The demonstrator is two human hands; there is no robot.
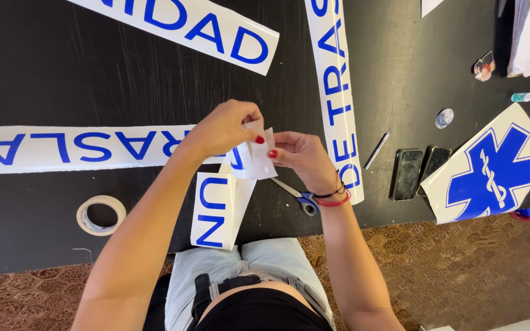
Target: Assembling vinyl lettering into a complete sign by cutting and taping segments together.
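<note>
Pinching the top corner of a white vinyl strip with blue letters (222,202), both hands meet above the near edge of the black desk (44,73). The left hand (222,129) has its grip clenched on a thin translucent layer at the strip's upper end, thumb and forefinger pressed together; the right hand (302,156) grasps the same end from the other side, its fingertips closed on the white backing. The strip hangs bent — its lower part drops over the desk edge toward the person's lap.

Just beside the right wrist lie scissors with blue handles (299,197), partly hidden under the hand. To the left of the left forearm sits a roll of masking tape (100,215), flat on the desk. Three longer lettered banners lie around the hands: one to the left (75,147), one slanted at the top (197,27), and one running upright past the right hand (338,92).

Farther right — well apart from the hands — are a slim pen-like tool (376,149), two dark phones (419,170) side by side, and a curved white sticker with a blue six-armed star (489,168).
</note>
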